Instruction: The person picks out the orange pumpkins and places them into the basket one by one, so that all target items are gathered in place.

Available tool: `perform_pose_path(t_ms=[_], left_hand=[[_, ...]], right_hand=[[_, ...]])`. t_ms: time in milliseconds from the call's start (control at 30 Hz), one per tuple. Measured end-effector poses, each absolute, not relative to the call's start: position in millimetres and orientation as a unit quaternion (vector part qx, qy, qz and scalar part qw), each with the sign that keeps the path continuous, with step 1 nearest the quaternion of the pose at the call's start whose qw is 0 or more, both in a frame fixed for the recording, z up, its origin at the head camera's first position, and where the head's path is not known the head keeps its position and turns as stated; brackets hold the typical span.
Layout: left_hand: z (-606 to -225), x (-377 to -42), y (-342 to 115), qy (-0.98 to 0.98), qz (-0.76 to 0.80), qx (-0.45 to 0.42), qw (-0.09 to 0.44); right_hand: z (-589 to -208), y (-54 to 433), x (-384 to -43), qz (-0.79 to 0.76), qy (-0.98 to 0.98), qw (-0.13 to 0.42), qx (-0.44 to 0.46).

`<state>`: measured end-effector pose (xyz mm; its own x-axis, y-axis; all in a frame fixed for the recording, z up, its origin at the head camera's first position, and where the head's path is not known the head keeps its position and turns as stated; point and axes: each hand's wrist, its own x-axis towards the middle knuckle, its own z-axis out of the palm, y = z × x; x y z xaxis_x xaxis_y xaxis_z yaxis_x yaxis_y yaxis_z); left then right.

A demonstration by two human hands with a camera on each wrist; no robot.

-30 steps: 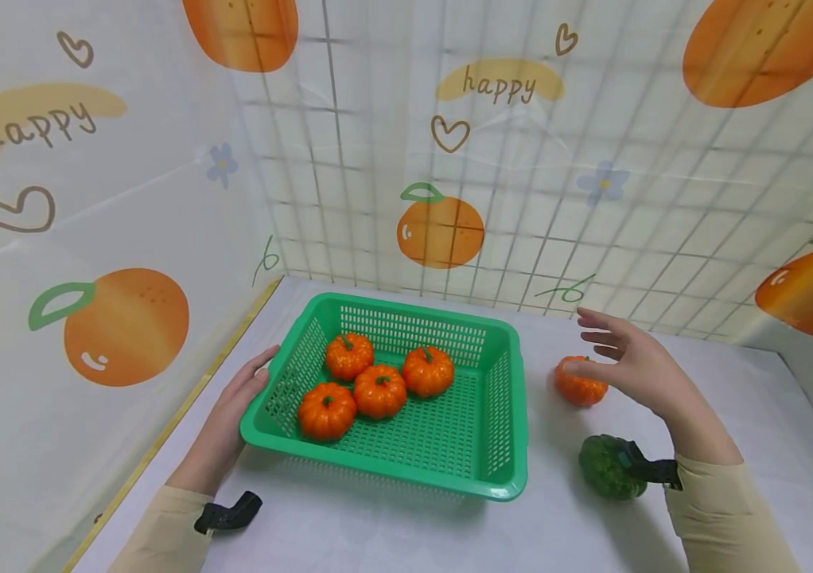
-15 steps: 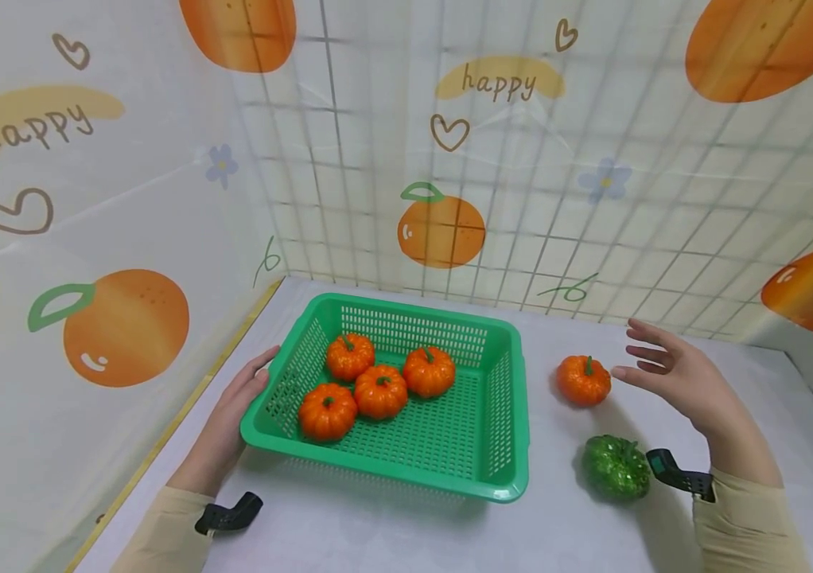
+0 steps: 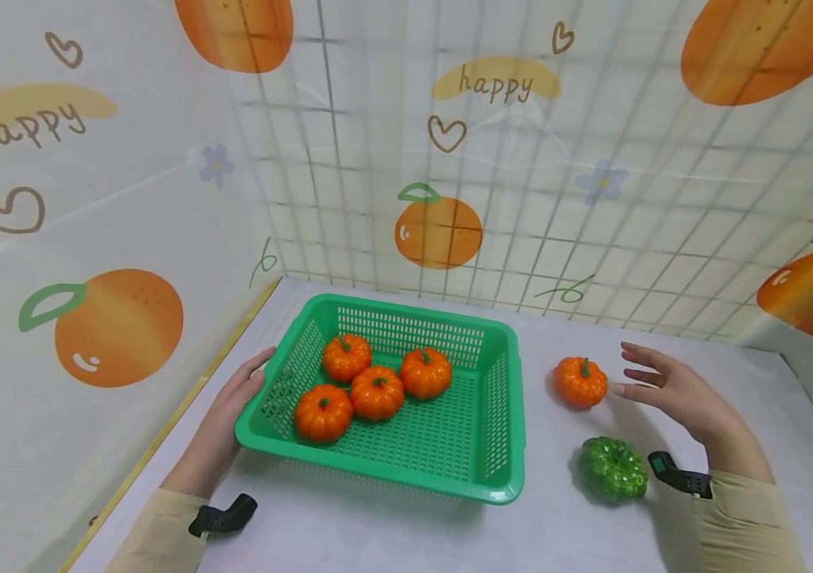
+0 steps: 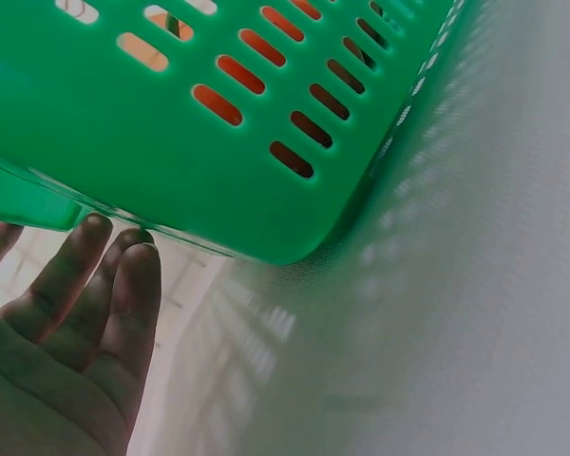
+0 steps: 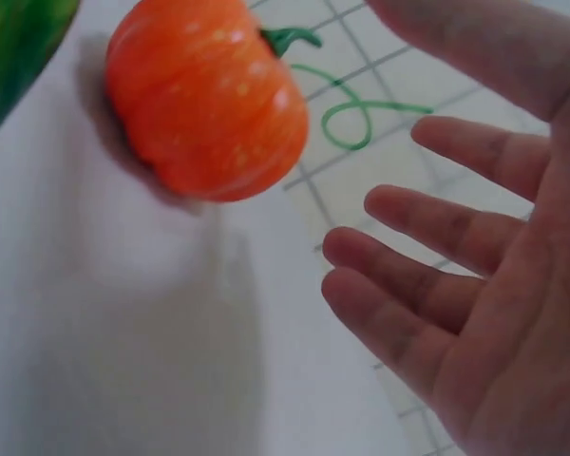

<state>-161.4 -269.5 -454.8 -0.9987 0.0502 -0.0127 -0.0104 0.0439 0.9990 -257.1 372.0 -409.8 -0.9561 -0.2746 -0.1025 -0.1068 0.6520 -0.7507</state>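
Note:
In the head view a green perforated plastic basket [image 3: 379, 467] holds several small orange pumpkins [image 3: 377, 394]. My left hand [image 3: 216, 426] lies at the basket's left side, and in the left wrist view its extended fingertips [image 4: 138, 271] touch the green plastic. To the right of the basket, one more orange pumpkin [image 3: 581, 383] with a green stem sits on the white surface. My right hand [image 3: 678, 394] hovers just right of that pumpkin, fingers spread and apart from it. The right wrist view shows its bare palm [image 5: 513, 313] facing the pumpkin.
A glittery green pumpkin [image 3: 612, 469] rests in front of the loose orange one, left of my right wrist. Behind the table stands a wire grid [image 3: 514, 199] covered with a printed sheet. A yellow strip [image 3: 184, 402] runs along the table's left edge.
My right hand has drawn back to the right, off the loose orange pumpkin, then dipped slightly lower. The left hand and basket hold their place.

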Motion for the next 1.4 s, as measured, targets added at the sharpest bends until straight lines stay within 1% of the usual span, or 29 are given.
perform_pose_path(t_ms=[233,633,967,1400], left_hand=[[-454.7,-161.4,-269.1,0.722,0.692,0.014,0.022],[-454.7,-161.6,-269.1,0.725,0.688,0.009,0.021],[-453.0,-161.1,-268.4,0.733,0.680,0.003,0.021],[-451.8,-159.9,-268.0,0.735,0.678,0.008,0.019]], right_hand=[[-427.6,375.5,-263.4,-0.407,0.895,0.123,-0.136],[-447.3,370.2,-270.1,-0.435,0.878,0.146,-0.136],[-447.8,364.7,-269.9,-0.432,0.879,0.143,-0.141],[-451.4,360.6,-271.8,-0.409,0.894,0.132,-0.124]])
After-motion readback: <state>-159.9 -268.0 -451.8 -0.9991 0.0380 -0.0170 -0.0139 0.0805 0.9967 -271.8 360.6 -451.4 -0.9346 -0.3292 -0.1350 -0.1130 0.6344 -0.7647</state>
